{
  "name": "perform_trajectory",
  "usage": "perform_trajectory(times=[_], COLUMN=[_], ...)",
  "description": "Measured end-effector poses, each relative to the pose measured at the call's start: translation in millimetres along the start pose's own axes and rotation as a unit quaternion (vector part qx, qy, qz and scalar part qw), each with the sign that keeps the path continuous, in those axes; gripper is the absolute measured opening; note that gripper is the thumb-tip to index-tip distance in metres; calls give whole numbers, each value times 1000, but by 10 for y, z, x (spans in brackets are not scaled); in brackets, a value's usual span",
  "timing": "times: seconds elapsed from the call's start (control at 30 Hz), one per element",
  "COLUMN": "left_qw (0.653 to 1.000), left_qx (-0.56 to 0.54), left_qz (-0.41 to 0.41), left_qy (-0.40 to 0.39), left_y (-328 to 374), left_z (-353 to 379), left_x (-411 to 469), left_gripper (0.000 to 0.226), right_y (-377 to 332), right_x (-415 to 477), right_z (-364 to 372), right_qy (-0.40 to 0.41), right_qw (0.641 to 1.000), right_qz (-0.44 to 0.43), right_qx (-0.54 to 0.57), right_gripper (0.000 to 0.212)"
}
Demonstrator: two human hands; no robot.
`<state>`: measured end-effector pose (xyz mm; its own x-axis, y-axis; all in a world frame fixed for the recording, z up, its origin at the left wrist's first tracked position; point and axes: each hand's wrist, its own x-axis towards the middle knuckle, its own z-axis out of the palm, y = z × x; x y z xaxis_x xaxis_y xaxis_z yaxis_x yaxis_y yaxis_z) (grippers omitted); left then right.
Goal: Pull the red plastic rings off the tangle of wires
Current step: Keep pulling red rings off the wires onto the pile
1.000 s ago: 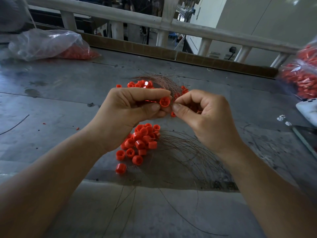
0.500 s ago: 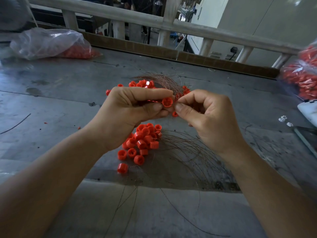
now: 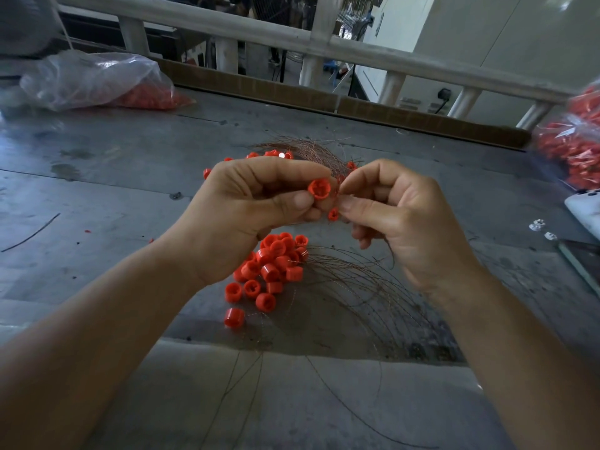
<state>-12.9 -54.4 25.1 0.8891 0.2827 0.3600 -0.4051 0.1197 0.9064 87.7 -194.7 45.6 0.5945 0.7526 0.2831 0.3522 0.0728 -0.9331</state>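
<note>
My left hand [image 3: 256, 209] pinches a red plastic ring [image 3: 319, 189] between thumb and forefinger, held up above the grey table [image 3: 113, 196]. My right hand [image 3: 399, 216] is right beside it, thumb and forefinger pinching a thin copper wire at the ring. A second small red ring [image 3: 333, 214] hangs just below the fingertips. Behind the hands lies a tangle of wires [image 3: 308, 151] with red rings on it. Below the hands sits a pile of loose red rings [image 3: 269, 271], with bare wires [image 3: 363, 297] fanned out to its right.
A clear plastic bag [image 3: 94, 79] with red parts lies at the back left. Another bag of red parts [image 3: 571, 147] sits at the right edge, with a white object [image 3: 584, 209] below it. A cardboard strip [image 3: 357, 105] and a white railing [image 3: 292, 37] border the table's far side.
The two hands have stayed together at the same spot. The ring in my left hand has turned a little, its open end now facing me more.
</note>
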Motion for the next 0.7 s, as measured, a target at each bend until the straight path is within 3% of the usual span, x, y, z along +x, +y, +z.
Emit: perform_trajectory(times=[0.23,0.47,0.7], left_qw=[998,995,991], left_qx=[-48,-81,-105], left_qz=[-21,-52,-63], left_qy=[-27,-19,52], left_y=[1,-16,-3], left_z=[22,25,42], left_x=[-11,-6,7], left_gripper=[22,21,24], right_y=[16,22,148], right_x=[4,22,202], right_z=[-10,-17,-458], right_qy=[-35,-71,133], right_qw=[995,991,984], right_qz=[55,92,67], right_qx=[72,71,-99], right_gripper=[21,20,14])
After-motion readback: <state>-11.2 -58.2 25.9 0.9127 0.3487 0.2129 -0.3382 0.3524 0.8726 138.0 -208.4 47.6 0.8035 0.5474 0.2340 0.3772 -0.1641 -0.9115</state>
